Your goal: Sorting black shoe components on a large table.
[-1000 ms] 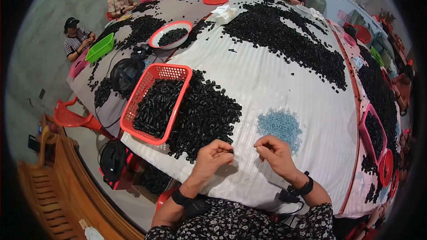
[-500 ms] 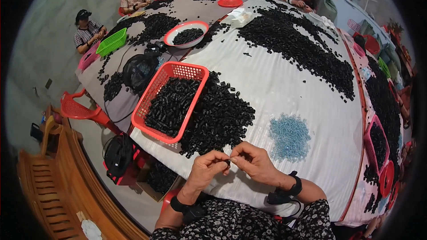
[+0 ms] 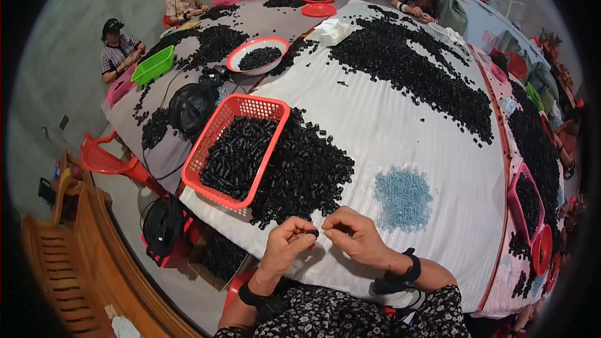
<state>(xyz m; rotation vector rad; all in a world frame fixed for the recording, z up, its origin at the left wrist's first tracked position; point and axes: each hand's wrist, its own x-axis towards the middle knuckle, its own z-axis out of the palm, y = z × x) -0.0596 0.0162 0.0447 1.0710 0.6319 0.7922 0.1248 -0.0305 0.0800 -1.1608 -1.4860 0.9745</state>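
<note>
In front of me, above the near edge of the white-covered table [image 3: 313,267], my left hand [image 3: 285,247] pinches a small black plastic piece [image 3: 313,233] between thumb and fingertips. Just to its right, my right hand [image 3: 358,239] has thumb and forefinger pressed together; whatever they hold is too small to make out. A heap of small black cylindrical pieces [image 3: 307,172] lies just beyond my left hand. Beside it, a red plastic basket [image 3: 193,174] contains more black pieces. Beyond my right hand is a patch of small, clear bluish pieces [image 3: 404,199].
Larger black heaps [image 3: 413,69] spread across the far table. A red-rimmed white bowl [image 3: 235,64], a green basket [image 3: 152,66] and a pink basket [image 3: 516,203] stand around. Several people work at the edges. A wooden bench [image 3: 66,263] and red chair [image 3: 106,158] are at left.
My fingertips, close together before, have drawn slightly apart, with the black piece staying in my left hand. The whole view has shifted a little.
</note>
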